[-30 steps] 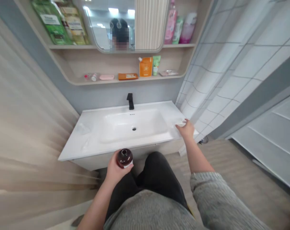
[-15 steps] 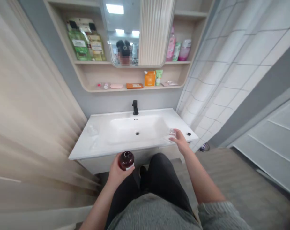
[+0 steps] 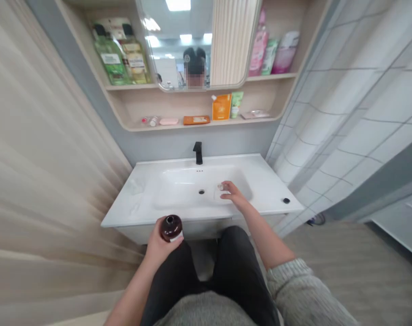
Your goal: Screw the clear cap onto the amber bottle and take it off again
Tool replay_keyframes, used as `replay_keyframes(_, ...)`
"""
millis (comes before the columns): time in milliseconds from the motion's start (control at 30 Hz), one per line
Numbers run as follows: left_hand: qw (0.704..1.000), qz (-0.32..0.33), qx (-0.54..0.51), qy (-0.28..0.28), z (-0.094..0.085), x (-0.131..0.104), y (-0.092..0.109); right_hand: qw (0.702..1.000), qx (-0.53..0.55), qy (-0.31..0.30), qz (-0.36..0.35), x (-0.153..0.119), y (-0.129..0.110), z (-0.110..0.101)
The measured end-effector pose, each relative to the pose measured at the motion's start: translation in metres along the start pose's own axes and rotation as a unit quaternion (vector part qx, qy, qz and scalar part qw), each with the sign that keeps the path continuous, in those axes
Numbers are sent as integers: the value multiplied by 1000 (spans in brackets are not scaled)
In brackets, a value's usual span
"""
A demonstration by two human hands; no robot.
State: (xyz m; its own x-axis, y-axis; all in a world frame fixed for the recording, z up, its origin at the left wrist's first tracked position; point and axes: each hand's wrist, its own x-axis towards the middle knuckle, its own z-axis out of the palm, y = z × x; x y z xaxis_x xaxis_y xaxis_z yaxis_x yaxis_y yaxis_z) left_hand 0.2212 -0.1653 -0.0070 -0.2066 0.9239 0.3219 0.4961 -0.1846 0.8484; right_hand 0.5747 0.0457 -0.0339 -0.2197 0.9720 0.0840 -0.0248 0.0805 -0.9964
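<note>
Fingers of my left hand [image 3: 160, 246] wrap round a dark brown bottle [image 3: 172, 227], uncapped, its opening facing up, just in front of the counter's front edge. My right hand [image 3: 232, 194] grips a small clear container [image 3: 222, 187] over the right part of the white sink basin [image 3: 178, 190]. A small black cap [image 3: 286, 200] lies on the counter at the right. Another clear object [image 3: 135, 185], faint against the white, stands on the counter's left side.
A black faucet [image 3: 198, 153] rises behind the basin. Above, a shelf [image 3: 144, 128] holds an orange pouch [image 3: 221, 107], a green tube [image 3: 236, 105] and flat packs. Bottles flank the mirror [image 3: 175, 40]. Curtains hang at left and right.
My right hand has moved left with the clear container, from the basin's right edge to over the basin. My left hand, still round the brown bottle, has shifted slightly left. The view has shifted a little.
</note>
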Motion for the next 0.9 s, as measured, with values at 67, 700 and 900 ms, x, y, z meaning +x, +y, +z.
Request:
replay_keyframes(67, 1000, 2, 5, 3, 0, 10, 3, 1000, 14, -7, 5, 1, 9, -2)
replay_keyframes(700, 988, 35, -83, -126, 51, 246, -31, 997, 20, -69, 40, 48, -13, 1)
replay_keyframes(900, 977, 74, -81, -182, 85, 299, -54, 966, -14, -256, 27, 139, -34, 31)
